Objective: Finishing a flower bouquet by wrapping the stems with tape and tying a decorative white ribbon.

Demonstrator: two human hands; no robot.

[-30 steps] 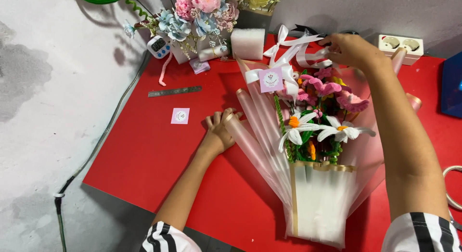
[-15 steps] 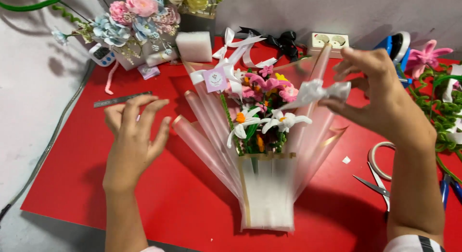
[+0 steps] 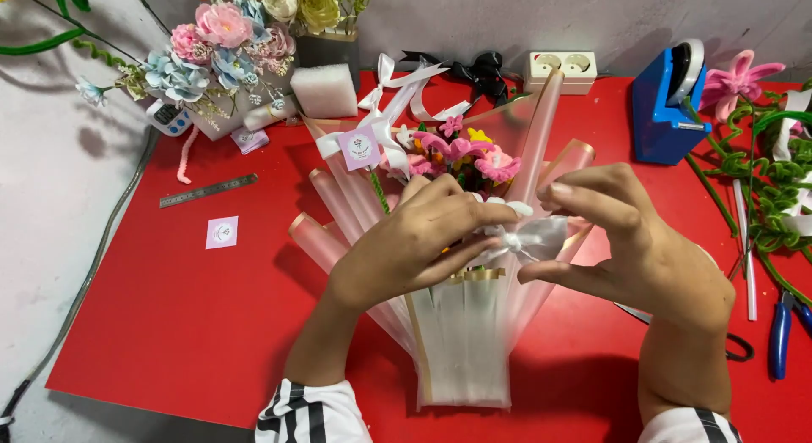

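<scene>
Red table (image 3: pixel 169 324) against a grey wall. Both hands meet over the bouquet's middle: left hand (image 3: pixel 419 240) and right hand (image 3: pixel 626 240) each pinch a white bow (image 3: pixel 529 236) from either side, fingertips closed on it, about equally near. Bouquet (image 3: pixel 461 324) lies directly beneath them, long axis running away from the person, stems near, blooms far. Outward: ruler (image 3: pixel 208 190) left, blue tape dispenser (image 3: pixel 668 104) and pliers (image 3: pixel 780 333) right.

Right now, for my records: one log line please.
left hand: on translucent-wrapped flower bouquet | right hand: pinching white satin bow | red table
</scene>
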